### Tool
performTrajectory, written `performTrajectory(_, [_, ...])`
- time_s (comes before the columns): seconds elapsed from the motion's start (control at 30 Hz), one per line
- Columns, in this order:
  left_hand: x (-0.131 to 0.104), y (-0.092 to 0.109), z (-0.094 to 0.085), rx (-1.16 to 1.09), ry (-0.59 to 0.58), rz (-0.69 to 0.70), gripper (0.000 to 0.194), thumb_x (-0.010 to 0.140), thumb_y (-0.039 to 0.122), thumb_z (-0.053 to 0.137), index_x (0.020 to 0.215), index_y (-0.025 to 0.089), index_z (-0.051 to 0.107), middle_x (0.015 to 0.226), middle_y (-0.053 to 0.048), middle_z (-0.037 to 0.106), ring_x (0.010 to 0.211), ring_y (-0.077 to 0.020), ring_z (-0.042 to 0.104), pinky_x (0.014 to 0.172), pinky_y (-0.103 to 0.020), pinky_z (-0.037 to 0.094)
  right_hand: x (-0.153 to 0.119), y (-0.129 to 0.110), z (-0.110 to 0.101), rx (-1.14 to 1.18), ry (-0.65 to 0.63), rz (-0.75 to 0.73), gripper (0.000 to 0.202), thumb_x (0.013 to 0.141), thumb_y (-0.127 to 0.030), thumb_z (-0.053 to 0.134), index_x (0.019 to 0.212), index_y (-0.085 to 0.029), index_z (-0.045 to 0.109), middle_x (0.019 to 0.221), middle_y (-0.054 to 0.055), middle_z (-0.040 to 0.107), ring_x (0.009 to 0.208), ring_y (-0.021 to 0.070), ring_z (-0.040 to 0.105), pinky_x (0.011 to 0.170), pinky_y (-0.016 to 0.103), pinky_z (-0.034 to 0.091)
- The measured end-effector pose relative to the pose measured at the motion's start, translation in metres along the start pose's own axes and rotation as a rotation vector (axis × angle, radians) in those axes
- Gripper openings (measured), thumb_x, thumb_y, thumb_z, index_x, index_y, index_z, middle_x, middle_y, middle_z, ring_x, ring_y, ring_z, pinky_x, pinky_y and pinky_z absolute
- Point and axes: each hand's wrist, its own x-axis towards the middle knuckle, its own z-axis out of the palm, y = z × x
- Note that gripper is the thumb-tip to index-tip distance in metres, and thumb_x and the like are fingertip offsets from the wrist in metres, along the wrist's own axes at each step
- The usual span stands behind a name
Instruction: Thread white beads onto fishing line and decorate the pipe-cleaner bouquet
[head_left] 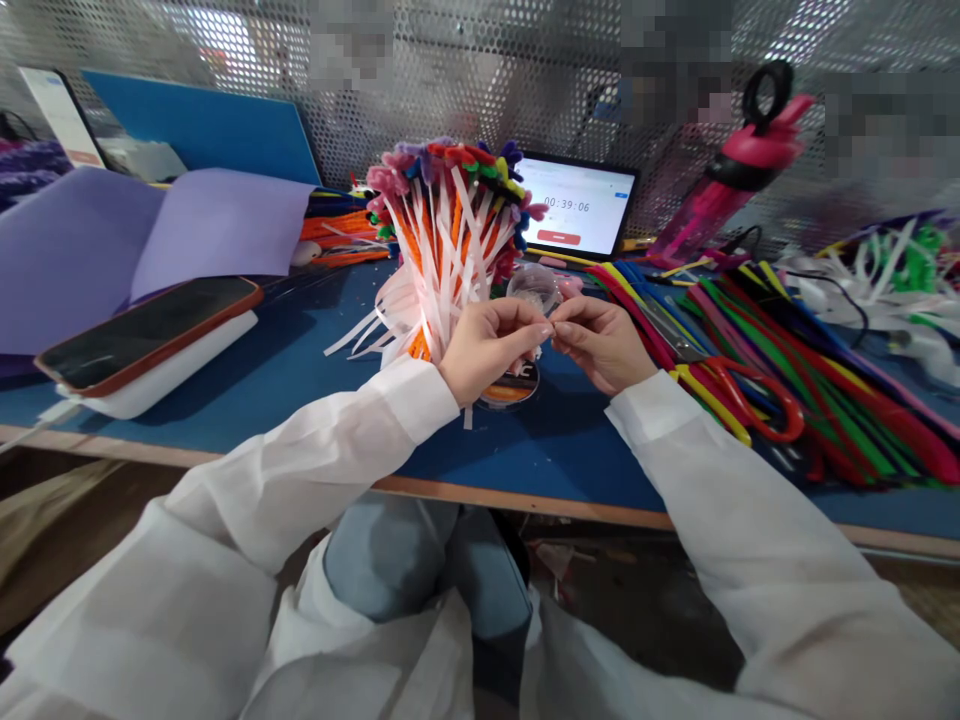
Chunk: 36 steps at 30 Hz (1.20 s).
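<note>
My two hands at close work: the left hand [487,345] and the right hand [604,345] are each pinched narrow, thumb to finger, their tips meeting above a round, dark-and-orange-labelled container [514,388]; I cannot tell what, if anything, lies between them. Just beyond the left hand stands the bundle of fuzzy flowers [442,225], with orange stems and trailing white ribbons; I judge many pieces already made up, while the loose fuzzy stems [847,385] at right look unused; how much is left I cannot tell. Room is bounded by the bundle at left, the clear tub [531,287] just beyond my fingers, and the scissors [716,366] lying on stems beside my right sleeve; towards me, blue tabletop [577,460] shows between my forearms down to its front edge; a perforated panel [465,60] rises behind.
</note>
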Motion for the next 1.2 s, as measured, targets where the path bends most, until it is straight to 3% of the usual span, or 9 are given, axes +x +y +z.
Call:
performTrajectory(0.33, [0.001, 0.000, 0.000, -0.011, -0.011, -0.034, 0.013, 0.080, 0.019, 0.070, 0.069, 0.014, 0.065, 0.054, 0.004, 0.057, 0.040, -0.0017, 0.044, 0.040, -0.016, 0.036, 0.000, -0.006, 0.001, -0.035, -0.021, -0.017, 0.032, 0.057, -0.042, 0.092, 0.070, -0.020, 0.072, 0.059, -0.004, 0.062, 0.052, 0.0077, 0.051, 0.050, 0.022, 0.041])
performTrajectory(0.7, [0.001, 0.002, 0.001, 0.002, -0.002, -0.063, 0.014, 0.081, 0.014, 0.069, 0.067, 0.013, 0.065, 0.052, 0.004, 0.058, 0.037, -0.0017, 0.046, 0.038, -0.016, 0.036, 0.000, -0.004, -0.008, -0.162, -0.072, -0.134, 0.018, 0.069, -0.035, 0.086, 0.075, -0.021, 0.076, 0.065, -0.002, 0.067, 0.053, 0.0078, 0.053, 0.053, 0.023, 0.044])
performTrajectory(1.0, [0.001, -0.001, 0.000, 0.043, 0.000, -0.060, 0.015, 0.080, 0.018, 0.074, 0.068, 0.014, 0.066, 0.054, 0.004, 0.060, 0.038, -0.0017, 0.049, 0.038, -0.014, 0.037, -0.001, -0.013, -0.011, -0.336, -0.055, -0.180, 0.021, 0.070, -0.039, 0.085, 0.076, -0.021, 0.076, 0.065, 0.000, 0.067, 0.053, 0.0096, 0.054, 0.053, 0.025, 0.045])
performTrajectory(1.2, [0.003, -0.003, -0.001, 0.058, 0.008, -0.069, 0.013, 0.081, 0.015, 0.072, 0.069, 0.012, 0.066, 0.055, 0.003, 0.062, 0.038, -0.0012, 0.050, 0.038, -0.013, 0.036, -0.006, -0.026, -0.009, -0.578, -0.061, -0.286, 0.014, 0.077, -0.035, 0.079, 0.078, -0.021, 0.077, 0.067, 0.001, 0.069, 0.055, 0.0112, 0.058, 0.055, 0.026, 0.048])
